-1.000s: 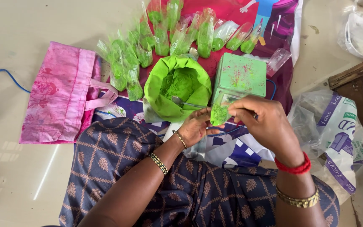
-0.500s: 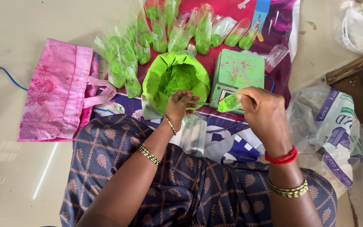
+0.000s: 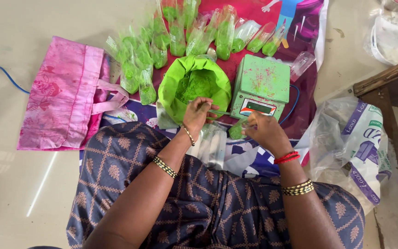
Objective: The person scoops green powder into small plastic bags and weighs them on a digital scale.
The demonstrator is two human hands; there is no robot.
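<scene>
My left hand [image 3: 198, 114] grips a thin spoon [image 3: 221, 113] at the front rim of a green bag of green powder [image 3: 194, 85], the spoon reaching right toward my other hand. My right hand [image 3: 263, 131] holds a small clear pouch with green powder in it [image 3: 237, 130], just in front of a small green weighing scale [image 3: 260, 85]. Several filled clear pouches of green powder [image 3: 176, 39] lie in a row beyond the bag and the scale.
A pink cloth bag [image 3: 63, 94] lies on the floor at left. A stack of empty clear pouches [image 3: 213, 145] rests on my lap edge. A large printed plastic bag [image 3: 353, 145] sits at right, beside a wooden furniture corner [image 3: 392, 85]. A blue cable [image 3: 1, 76] runs at far left.
My left hand went from the pouch to the green bag and now holds the spoon out toward the pouch. My right hand lowered the pouch in front of the scale.
</scene>
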